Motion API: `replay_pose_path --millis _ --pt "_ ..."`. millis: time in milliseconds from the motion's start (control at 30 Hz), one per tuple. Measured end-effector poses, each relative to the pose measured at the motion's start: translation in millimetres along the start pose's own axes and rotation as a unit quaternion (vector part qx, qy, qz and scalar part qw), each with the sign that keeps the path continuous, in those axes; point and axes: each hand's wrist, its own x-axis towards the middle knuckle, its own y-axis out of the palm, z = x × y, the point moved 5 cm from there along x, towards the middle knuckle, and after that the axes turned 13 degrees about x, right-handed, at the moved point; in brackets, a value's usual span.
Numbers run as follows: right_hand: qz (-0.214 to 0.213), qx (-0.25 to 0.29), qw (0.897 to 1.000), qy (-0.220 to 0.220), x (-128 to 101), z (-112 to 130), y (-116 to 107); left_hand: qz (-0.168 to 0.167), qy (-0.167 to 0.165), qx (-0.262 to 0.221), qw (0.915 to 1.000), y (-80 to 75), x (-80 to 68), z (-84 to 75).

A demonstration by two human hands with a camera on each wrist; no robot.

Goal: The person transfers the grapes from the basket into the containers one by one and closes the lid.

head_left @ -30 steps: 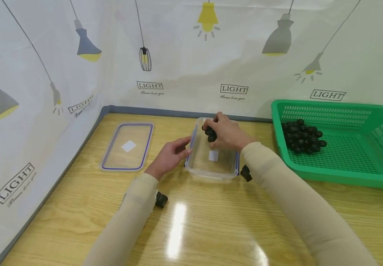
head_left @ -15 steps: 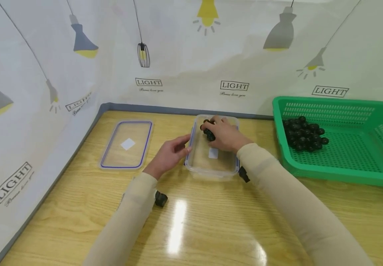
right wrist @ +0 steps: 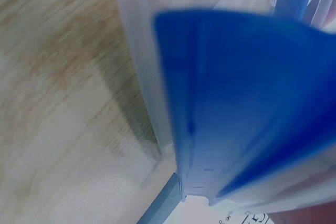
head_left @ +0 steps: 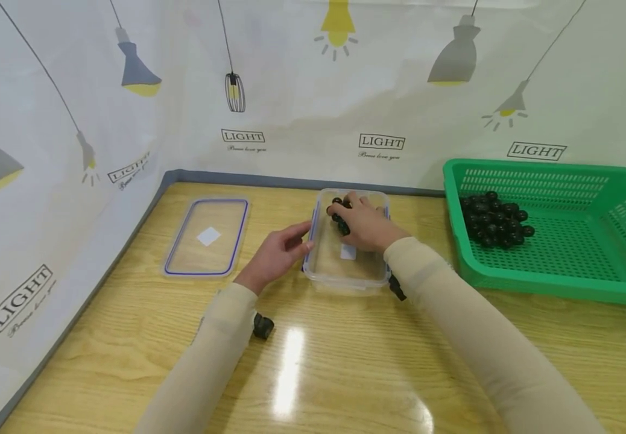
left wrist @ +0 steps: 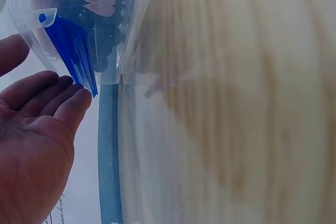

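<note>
The right hand point(head_left: 364, 222) reaches down into the clear container point(head_left: 345, 274), which stands near the far edge of the surface point(head_left: 345, 374), about midway along it. Its fingers are curled around a small cluster of dark berries point(head_left: 340, 220), holding them low over the far end of the container's inside. A white label shows on the container's floor just under the wrist.

The left hand point(head_left: 280, 253) rests against the container's left wall, fingers relaxed and nearly straight, gripping nothing. In the left wrist view the fingertips point(left wrist: 79, 100) lie just beside the blue latch point(left wrist: 71, 51) on that wall, and the berries show dark through the clear plastic beyond it. The right wrist view is filled by a blurred blue latch and the container wall, too close to tell more.

The clear lid point(head_left: 208, 237), edged in blue, lies flat towards the far left corner of the surface, well apart from the container. A green basket point(head_left: 562, 283) sits at the far right, with a heap of dark berries point(head_left: 494, 226) piled in its far left corner.
</note>
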Motion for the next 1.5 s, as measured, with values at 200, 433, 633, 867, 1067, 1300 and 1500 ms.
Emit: replay_pose_path --millis 200,433,633,867,1067,1300,1500 --pt "0.0 -0.01 1.0 0.003 1 -2 2 -0.003 -0.002 0.005 1.0 0.4 1.3 1.3" --pt "-0.002 -0.005 1.0 0.0 -2 -2 1 -0.002 0.007 0.002 1.0 -0.4 -0.5 -2.1" --pt "-0.038 0.023 0.998 -0.046 -17 8 -28 -0.007 0.012 0.004 0.9999 -3.6 -2.3 -2.6" --pt "-0.095 0.067 0.993 -0.024 -67 -1 -114 -0.006 0.005 0.018 0.9998 -1.9 -0.5 -0.4" --pt "-0.151 0.085 0.984 0.048 -117 -56 -175 -0.001 0.002 0.018 0.9998 1.0 1.8 -0.8" --pt "-0.098 0.055 0.986 0.125 -146 -139 -175 0.001 0.005 0.007 1.0 0.3 0.3 -2.7" --pt "-0.016 0.045 0.987 0.153 -152 -169 -156 0.003 -0.003 0.002 1.0 1.9 -1.3 -1.5"
